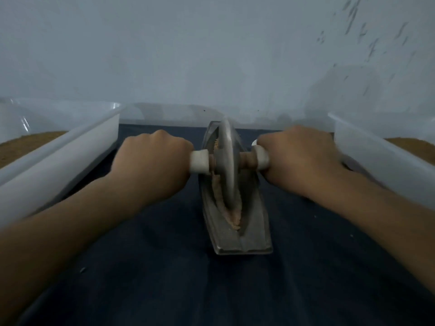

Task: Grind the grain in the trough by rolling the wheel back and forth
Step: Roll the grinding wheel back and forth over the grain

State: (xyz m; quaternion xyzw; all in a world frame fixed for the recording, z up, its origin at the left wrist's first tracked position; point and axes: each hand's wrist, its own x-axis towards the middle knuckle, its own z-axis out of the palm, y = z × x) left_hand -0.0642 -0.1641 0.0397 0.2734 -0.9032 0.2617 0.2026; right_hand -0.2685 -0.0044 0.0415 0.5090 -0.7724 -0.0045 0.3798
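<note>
at 9 o'clock a translucent bin (58, 161) holds brown meal, its wall just beside the left forearm. the left hand (153, 161) is curled tight round the white handle (199, 161) on the axle's 9 o'clock end. the wheel (227, 161), a thin grey metal disc upright on its edge, sits between the two hands in the far half of the trough (254, 222), toward 12 o'clock. the trough is a narrow boat-shaped metal channel on a dark cloth (164, 267). its long axis runs 6 to 12 o'clock, so the axle lies square across it from 9 to 3. the grain (235, 220) is a pale, partly crushed streak along the groove, mostly on the wheel's 6 o'clock side. the right hand (296, 158) is clamped round the other handle (260, 157) at 3 o'clock, and both hands are about equally near the disc. i judge the next roll should pull toward 6 o'clock, over the streak. at 3 o'clock stands a second bin (376, 156) with brown meal.
</note>
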